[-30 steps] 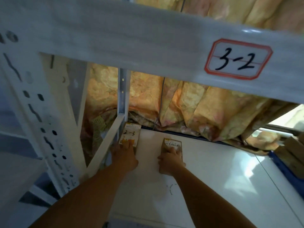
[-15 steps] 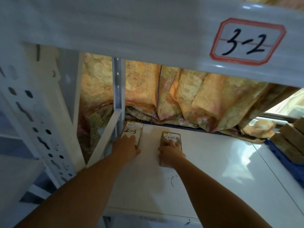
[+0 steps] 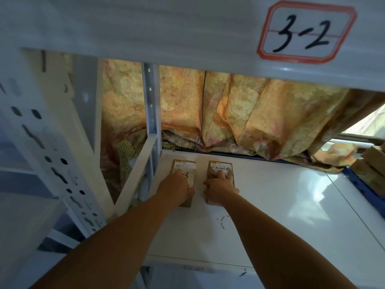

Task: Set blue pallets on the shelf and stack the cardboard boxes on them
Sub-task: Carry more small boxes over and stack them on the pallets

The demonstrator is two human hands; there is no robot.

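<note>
At 12 o'clock on the bare white shelf point(image 3: 270, 205), left hand point(image 3: 177, 189) and right hand point(image 3: 220, 189) are each gripping a cardboard box point(image 3: 218, 166); no pallet underneath, stacking barely begun.

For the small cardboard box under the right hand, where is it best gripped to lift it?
Probably its two long side faces, from above and the near end. The right box lies flat on the white shelf, apart from the left box, leaving finger room.

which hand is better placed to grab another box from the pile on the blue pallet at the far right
Right. The right hand rests on the right box, nearer the pile; the left hand sits beside the upright.
</note>
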